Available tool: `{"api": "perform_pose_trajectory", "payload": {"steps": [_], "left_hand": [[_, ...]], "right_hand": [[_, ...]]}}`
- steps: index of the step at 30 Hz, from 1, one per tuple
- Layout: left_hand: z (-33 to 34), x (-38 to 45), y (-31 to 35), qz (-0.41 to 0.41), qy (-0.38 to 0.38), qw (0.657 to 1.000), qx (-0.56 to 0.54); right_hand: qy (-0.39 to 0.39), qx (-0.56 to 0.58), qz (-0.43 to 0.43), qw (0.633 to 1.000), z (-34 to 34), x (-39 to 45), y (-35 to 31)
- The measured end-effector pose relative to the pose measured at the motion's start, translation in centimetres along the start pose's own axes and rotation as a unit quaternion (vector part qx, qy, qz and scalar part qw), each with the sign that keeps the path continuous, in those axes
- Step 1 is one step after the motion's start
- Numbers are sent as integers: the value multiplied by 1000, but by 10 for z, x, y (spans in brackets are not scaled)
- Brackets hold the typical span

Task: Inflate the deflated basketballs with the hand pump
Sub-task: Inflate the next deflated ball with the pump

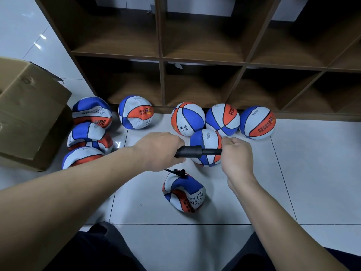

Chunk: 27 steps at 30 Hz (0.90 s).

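A black hand pump [192, 151] lies level between my hands. My left hand [159, 150] grips its barrel and my right hand [237, 154] grips the handle end. A thin black hose [176, 171] runs down from the pump to the top of a crumpled, deflated basketball [183, 193] on the floor in front of me. The ball is blue, white and orange. Several round, inflated balls [222, 119] sit beyond the pump by the shelf. Several flat, deflated balls [88, 134] lie to the left.
A brown wooden cubby shelf [203, 61] stands along the far side. An open cardboard box [29, 114] sits at the left on the white tiled floor [312, 173]. My dark-clothed knees [109, 249] fill the bottom edge.
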State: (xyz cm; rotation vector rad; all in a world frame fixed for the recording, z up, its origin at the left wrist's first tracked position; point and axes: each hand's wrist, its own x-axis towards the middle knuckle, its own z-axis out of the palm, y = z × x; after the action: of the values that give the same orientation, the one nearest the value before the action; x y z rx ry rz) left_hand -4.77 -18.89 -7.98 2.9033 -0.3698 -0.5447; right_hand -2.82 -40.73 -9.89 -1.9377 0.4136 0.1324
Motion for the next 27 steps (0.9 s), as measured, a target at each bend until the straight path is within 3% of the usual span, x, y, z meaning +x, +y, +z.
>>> {"api": "perform_pose_trajectory", "payload": {"steps": [12, 27], "left_hand": [[8, -1, 17, 21, -5, 999, -33], [6, 2, 10, 25, -17, 999, -38]], "right_hand": [[-31, -28, -43, 998, 21, -17, -1], [-25, -46, -30, 998, 5, -2, 1]]}}
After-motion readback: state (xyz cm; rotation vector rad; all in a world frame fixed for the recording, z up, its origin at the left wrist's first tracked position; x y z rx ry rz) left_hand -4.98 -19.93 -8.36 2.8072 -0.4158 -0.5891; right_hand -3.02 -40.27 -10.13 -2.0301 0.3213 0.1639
